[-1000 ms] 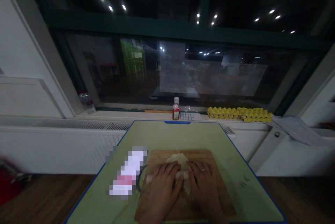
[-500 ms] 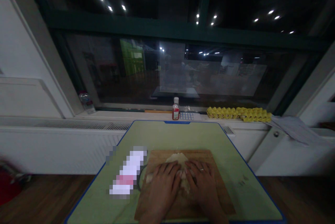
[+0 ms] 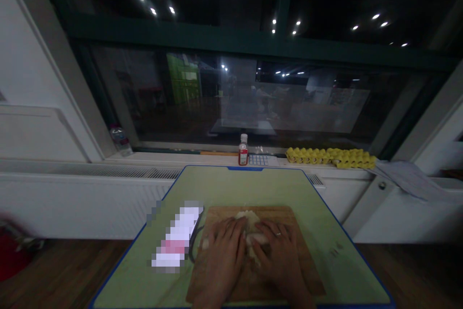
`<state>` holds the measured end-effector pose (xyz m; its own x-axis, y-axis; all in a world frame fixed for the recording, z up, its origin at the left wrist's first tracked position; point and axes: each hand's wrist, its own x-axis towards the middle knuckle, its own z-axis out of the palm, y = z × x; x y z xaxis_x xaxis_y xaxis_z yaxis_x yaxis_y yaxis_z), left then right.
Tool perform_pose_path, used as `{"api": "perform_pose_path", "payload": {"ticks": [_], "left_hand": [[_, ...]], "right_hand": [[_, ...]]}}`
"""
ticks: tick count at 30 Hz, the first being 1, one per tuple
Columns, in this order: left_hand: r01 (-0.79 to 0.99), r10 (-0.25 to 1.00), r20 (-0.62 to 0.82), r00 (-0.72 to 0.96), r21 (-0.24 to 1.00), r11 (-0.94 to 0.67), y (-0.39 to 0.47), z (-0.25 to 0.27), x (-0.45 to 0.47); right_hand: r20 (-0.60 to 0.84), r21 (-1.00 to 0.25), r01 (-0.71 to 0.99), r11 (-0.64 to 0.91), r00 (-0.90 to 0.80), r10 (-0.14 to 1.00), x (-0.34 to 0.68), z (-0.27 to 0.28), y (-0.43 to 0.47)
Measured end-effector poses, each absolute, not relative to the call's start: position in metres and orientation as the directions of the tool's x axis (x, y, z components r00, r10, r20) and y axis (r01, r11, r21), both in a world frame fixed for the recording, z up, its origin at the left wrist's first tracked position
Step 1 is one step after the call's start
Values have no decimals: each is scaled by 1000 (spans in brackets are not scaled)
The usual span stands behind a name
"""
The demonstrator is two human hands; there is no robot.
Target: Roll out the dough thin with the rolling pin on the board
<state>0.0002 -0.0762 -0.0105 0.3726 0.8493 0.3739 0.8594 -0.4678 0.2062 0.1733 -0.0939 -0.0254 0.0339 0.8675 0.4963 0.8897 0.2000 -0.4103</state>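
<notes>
A flat piece of pale dough [image 3: 248, 214] lies on a wooden cutting board [image 3: 249, 289]. Across it runs a pale rolling pin [image 3: 257, 238], mostly hidden under my hands; its left end pokes out beyond my left hand. My left hand [image 3: 226, 248] rests over the left part of the pin, its fingers pointing forward and curving down onto it. Over the right part lies my right hand [image 3: 278, 246], with a ring on one finger, its thumb on the near side and fingers on the far side of the pin. Dough shows between and beyond the hands.
The board lies on a green, blue-edged tabletop [image 3: 242, 186]. Left of it is a blurred-out bright phone-like object [image 3: 179, 236] with a dark curved thing beside it. On the windowsill stand a small red-labelled bottle [image 3: 243, 151], yellow egg trays [image 3: 329, 156] and a plastic bottle [image 3: 121, 140].
My right thumb has spread away from its fingers, so more of the rolling pin shows between the hands. My left-hand fingers have shifted slightly forward.
</notes>
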Motion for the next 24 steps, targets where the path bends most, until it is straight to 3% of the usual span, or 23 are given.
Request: {"api": "perform_pose_path", "payload": {"ticks": [13,24], "left_hand": [[869,870,322,374,204,-450,-80,1,3],[899,901,286,327,200,-390,-81,4,1]], "right_hand": [[492,-443,867,227,23,870,173,-30,-94],[545,-318,916,245,-35,838,175,-35,-91]]}}
